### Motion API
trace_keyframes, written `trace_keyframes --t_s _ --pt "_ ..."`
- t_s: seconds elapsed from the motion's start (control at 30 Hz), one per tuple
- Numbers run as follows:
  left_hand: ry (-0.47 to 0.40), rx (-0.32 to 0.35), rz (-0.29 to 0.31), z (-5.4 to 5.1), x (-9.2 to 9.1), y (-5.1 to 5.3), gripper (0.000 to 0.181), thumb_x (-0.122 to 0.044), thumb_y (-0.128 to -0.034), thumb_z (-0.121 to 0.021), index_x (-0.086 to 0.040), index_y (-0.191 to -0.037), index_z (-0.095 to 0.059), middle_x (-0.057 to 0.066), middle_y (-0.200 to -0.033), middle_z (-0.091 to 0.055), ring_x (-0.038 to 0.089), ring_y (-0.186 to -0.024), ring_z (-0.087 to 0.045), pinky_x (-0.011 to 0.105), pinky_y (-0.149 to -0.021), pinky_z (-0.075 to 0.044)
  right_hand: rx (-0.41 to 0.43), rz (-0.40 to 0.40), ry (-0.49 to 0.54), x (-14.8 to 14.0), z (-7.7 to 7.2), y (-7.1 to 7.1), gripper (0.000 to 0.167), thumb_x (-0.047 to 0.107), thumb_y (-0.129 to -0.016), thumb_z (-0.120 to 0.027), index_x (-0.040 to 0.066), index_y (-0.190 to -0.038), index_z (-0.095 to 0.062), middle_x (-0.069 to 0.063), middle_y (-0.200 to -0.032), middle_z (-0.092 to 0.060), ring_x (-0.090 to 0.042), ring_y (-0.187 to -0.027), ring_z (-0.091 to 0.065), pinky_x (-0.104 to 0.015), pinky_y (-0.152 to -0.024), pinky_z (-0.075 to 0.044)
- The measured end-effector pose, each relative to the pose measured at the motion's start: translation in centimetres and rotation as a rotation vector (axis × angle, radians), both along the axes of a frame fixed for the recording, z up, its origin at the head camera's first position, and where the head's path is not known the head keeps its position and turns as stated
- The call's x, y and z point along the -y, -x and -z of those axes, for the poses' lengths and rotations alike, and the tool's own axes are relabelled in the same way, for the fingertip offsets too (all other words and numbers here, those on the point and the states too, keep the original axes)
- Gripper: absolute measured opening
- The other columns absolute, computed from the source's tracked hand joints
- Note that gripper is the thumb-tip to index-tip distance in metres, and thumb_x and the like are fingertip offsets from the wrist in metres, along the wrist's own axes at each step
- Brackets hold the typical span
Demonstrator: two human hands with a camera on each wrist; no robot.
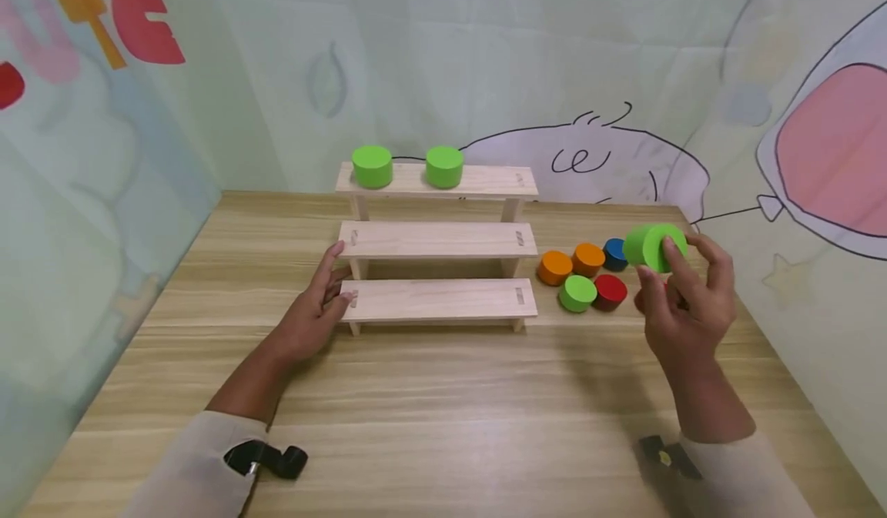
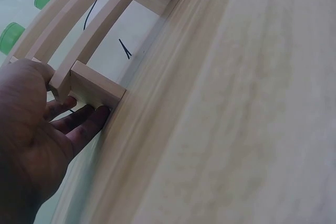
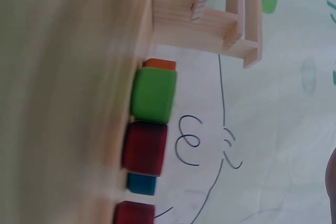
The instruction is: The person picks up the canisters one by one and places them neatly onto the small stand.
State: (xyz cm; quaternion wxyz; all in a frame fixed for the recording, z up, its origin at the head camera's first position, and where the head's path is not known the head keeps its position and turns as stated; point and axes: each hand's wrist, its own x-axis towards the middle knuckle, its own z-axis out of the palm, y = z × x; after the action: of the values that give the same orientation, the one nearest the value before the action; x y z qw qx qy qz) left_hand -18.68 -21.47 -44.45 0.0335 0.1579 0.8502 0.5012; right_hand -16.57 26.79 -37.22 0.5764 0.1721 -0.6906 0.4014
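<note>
A three-tier wooden step shelf stands at the middle of the table. Two green round blocks sit apart on its top tier, at the left and middle. At the shelf's left end my left hand holds the frame; in the left wrist view, its fingers lie against the wooden side piece. My right hand pinches another green round block between thumb and fingers, raised and tilted over the right of the table. That hand barely shows at the right wrist view's edge.
Right of the shelf several round blocks lie grouped: orange, blue, green and red. More blocks are partly hidden behind my right hand. A printed cloth backdrop borders the table behind.
</note>
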Motion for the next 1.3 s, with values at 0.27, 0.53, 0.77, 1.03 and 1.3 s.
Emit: trace_keyframes --t_s 0.27,0.53,0.77,1.03,1.3 --pt "0.015 -0.002 -0.011 -0.1 -0.3 -0.1 0.081 -0.016 -0.1179 -0.044 -0.043 -0.175 0.006 0.032 -0.173 -0.035 0.054 -0.153 -0.048 0.069 -0.12 -0.044 0.008 -0.061 -0.016 1.2 -3.6 2.1 0.063 0.051 -0.102 -0.076 -0.008 -0.123 -0.078 -0.032 -0.128 -0.067 0.0 -0.058 -0.031 -0.007 -0.065 -0.029" --pt "0.03 -0.01 -0.011 -0.1 0.0 -0.1 0.08 -0.017 -0.1182 -0.043 -0.042 -0.176 0.006 0.033 -0.172 -0.035 0.054 -0.151 -0.05 0.069 -0.119 -0.045 0.018 -0.113 -0.002 3.2 -6.7 4.4 0.046 0.033 -0.104 -0.076 -0.006 -0.13 -0.076 -0.025 -0.137 -0.067 0.003 -0.061 -0.033 -0.009 -0.067 -0.032" --pt "0.019 -0.017 0.002 -0.2 0.0 0.0 0.08 -0.016 -0.118 -0.043 -0.04 -0.176 0.007 0.033 -0.172 -0.035 0.054 -0.152 -0.049 0.069 -0.119 -0.044 0.184 -0.312 0.114 5.5 -8.7 6.1 0.037 -0.002 -0.101 -0.071 0.002 -0.137 -0.075 0.002 -0.135 -0.064 -0.001 -0.078 -0.065 -0.008 -0.062 -0.047" --pt "0.009 -0.008 0.001 -0.4 -0.1 0.0 0.082 -0.015 -0.1176 -0.044 -0.042 -0.175 0.007 0.034 -0.173 -0.034 0.055 -0.155 -0.045 0.069 -0.121 -0.043 0.345 -0.399 0.135 7.1 -9.8 9.3 0.036 0.012 -0.108 -0.07 0.011 -0.143 -0.073 0.001 -0.138 -0.066 -0.017 -0.128 -0.065 -0.014 -0.08 -0.061" --pt "0.023 -0.016 0.008 -0.2 -0.2 0.3 0.08 -0.017 -0.1183 -0.043 -0.044 -0.175 0.007 0.035 -0.173 -0.031 0.057 -0.152 -0.047 0.072 -0.119 -0.043 0.506 -0.359 0.02 7.8 -9.0 11.3 0.038 0.016 -0.108 -0.071 0.01 -0.145 -0.072 -0.013 -0.144 -0.064 -0.011 -0.126 -0.061 -0.012 -0.079 -0.058"
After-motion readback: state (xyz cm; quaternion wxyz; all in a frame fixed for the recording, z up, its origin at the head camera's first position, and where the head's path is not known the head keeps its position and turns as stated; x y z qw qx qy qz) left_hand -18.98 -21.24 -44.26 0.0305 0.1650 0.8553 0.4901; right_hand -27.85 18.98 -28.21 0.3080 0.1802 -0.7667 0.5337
